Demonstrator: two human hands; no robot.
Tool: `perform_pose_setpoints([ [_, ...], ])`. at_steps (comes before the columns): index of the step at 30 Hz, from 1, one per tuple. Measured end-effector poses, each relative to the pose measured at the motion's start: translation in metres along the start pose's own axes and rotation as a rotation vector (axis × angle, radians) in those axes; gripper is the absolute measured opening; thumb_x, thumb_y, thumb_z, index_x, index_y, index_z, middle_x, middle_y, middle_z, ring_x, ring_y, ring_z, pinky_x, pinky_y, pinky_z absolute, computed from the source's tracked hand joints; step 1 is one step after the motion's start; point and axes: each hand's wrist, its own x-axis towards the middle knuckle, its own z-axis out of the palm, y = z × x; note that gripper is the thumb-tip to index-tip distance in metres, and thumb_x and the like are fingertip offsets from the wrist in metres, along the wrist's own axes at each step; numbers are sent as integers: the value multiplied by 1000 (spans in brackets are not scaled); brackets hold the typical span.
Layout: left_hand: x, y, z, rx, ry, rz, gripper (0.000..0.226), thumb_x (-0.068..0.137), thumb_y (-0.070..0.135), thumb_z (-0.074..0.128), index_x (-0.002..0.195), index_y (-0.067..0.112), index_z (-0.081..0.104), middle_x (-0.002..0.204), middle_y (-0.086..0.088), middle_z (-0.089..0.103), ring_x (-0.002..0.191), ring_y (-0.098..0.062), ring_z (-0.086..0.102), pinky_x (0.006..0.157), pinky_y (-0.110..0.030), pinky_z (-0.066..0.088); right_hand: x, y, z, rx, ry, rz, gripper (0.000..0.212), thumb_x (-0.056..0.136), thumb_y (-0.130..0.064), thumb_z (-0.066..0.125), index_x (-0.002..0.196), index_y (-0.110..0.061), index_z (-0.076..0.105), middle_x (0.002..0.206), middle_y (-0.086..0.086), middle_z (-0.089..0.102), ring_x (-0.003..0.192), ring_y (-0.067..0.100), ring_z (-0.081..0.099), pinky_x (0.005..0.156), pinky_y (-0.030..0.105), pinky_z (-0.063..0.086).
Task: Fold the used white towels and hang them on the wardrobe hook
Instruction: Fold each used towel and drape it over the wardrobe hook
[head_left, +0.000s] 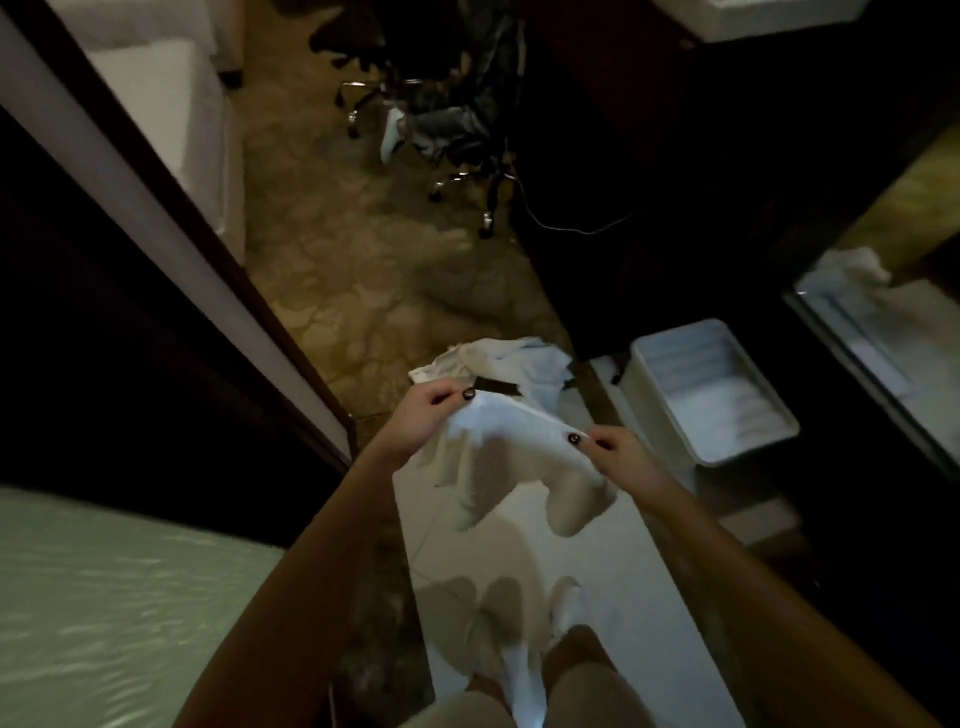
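I hold a white towel (514, 467) stretched between both hands in front of me, its lower part hanging down in loose folds. My left hand (428, 415) pinches its top left corner. My right hand (613, 452) pinches the top right edge. More crumpled white towels (519, 364) lie on the floor just beyond my hands. Another white cloth (524, 670) hangs down near my legs. No wardrobe hook shows in this view.
A white plastic bin (711, 400) stands on the floor to the right. A dark door frame (171, 249) runs along the left, a mirror (878, 322) sits at the right edge. An office chair (441, 114) stands on the patterned carpet ahead. A bed (171, 109) lies far left.
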Motion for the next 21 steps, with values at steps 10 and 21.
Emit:
perform_pose_setpoints([
  [10,-68,-1,134,77,-172,-127,37,101,28,45,99,-3,65,92,-8,64,88,-18,57,78,-29,40,-160,18,-56,219,149,-112,40,100,-15,50,62,-5,45,65,9,35,62,16,35,58,28,30],
  [21,-163,65,353,101,-812,75,7,94,26,61,89,22,64,83,16,65,87,-3,58,84,-28,41,-354,110,-111,358,280,14,40,100,-17,51,61,-11,43,57,8,33,49,17,32,54,28,28],
])
